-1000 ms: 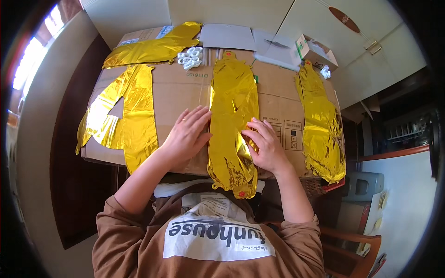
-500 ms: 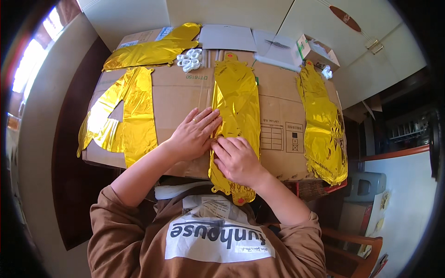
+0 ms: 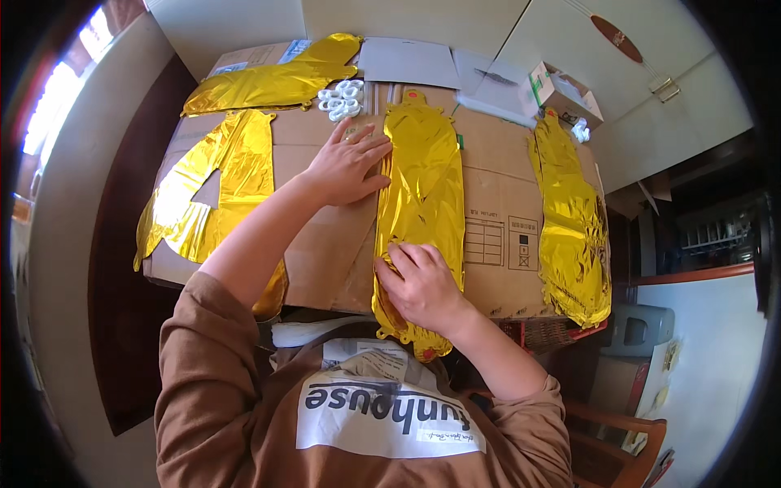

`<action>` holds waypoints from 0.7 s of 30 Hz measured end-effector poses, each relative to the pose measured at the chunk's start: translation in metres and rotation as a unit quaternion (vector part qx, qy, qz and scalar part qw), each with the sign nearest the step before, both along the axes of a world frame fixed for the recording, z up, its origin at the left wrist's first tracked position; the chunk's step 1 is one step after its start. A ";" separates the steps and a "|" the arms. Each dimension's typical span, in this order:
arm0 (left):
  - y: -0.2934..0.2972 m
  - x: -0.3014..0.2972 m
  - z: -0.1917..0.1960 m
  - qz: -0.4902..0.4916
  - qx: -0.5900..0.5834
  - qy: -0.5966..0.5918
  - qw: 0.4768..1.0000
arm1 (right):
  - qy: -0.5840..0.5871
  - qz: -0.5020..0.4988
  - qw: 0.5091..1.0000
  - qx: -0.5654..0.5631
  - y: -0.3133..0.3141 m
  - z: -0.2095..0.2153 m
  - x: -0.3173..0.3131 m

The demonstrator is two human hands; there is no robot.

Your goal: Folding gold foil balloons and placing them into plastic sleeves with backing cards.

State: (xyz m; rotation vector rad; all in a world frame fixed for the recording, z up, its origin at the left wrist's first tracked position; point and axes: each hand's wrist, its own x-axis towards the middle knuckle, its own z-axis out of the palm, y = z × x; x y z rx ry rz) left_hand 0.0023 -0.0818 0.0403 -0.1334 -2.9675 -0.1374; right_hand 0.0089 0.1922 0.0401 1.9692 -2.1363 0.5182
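Middle gold foil piece (image 3: 427, 183) laid out but creased, overhanging the surface's (image 3: 325, 244) near edge. Left hand (image 3: 346, 167): fingers spread along its left side. Right hand (image 3: 421, 281): fingers curled over near half (pinching? cannot tell). Three other foil pieces (image 3: 569, 224) laid out, unhandled

On my feed the strongest light comes from the window (image 3: 61, 102) at upper left, burned out to white with a bluish fringe. I get hard glare on the left gold foil (image 3: 246, 167), where one patch goes nearly white; the middle gold foil (image 3: 423, 191) throws softer streaks. Across the cardboard worktop (image 3: 498, 189) the light is fairly even, and I see its centre reasonably sharp. The shelf recess (image 3: 708, 220) at right sinks into dimness. Toward the black rim, my fisheye view bows the cabinet (image 3: 407, 18) and walls.
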 end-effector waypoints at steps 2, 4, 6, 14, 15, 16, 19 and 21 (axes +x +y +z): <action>-0.001 -0.003 0.002 -0.003 0.001 0.002 1.000 | 0.000 0.000 1.000 0.003 0.002 -0.001 0.002; -0.002 -0.005 0.003 -0.009 0.003 0.012 1.000 | -0.002 0.000 1.000 0.006 0.003 0.000 0.002; -0.003 -0.006 -0.002 -0.014 0.013 0.037 0.999 | -0.006 0.000 1.000 0.008 0.004 0.004 0.003; -0.002 -0.004 -0.011 0.007 0.049 0.059 0.997 | -0.110 0.055 0.992 -0.031 -0.014 0.058 -0.070; -0.002 -0.005 -0.012 0.011 0.054 0.058 0.997 | -0.161 0.031 0.985 -0.053 -0.028 0.061 -0.101; -0.001 -0.007 -0.014 -0.001 0.076 0.069 0.995 | -0.210 0.006 0.975 -0.073 -0.044 0.060 -0.135; -0.002 -0.005 -0.011 0.005 0.127 0.055 0.990 | -0.090 -0.152 0.984 -0.004 -0.113 0.057 -0.228; -0.003 -0.004 -0.015 0.007 0.157 0.055 0.986 | 0.016 -0.158 0.987 0.000 -0.150 0.032 -0.275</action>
